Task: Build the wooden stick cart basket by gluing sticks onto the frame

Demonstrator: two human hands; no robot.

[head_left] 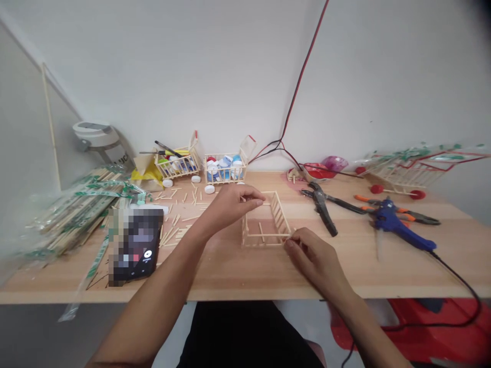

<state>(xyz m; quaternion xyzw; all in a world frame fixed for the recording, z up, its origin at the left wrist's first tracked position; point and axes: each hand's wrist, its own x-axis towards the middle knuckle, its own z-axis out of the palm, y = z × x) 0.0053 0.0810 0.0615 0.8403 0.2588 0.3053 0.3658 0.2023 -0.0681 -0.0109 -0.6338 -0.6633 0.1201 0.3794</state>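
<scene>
A small open rectangular frame of thin wooden sticks (pixel 265 239) stands on the table, its slatted long side at the right. My right hand (pixel 312 258) pinches the frame's near right corner between thumb and fingers. My left hand (pixel 230 207) reaches over the frame's far left part, fingertips bunched at its top rail and hiding that corner. Whether those fingers grip the frame or a stick, I cannot tell. Loose wooden sticks (pixel 172 235) lie scattered to the left of the frame.
A blue glue gun (pixel 391 221), black-handled pliers (pixel 321 207) and orange-handled pliers (pixel 406 214) lie right. A phone (pixel 135 245) and bagged sticks (pixel 80 214) lie left. Stick baskets holding bottle caps (pixel 224 168) stand at the back wall.
</scene>
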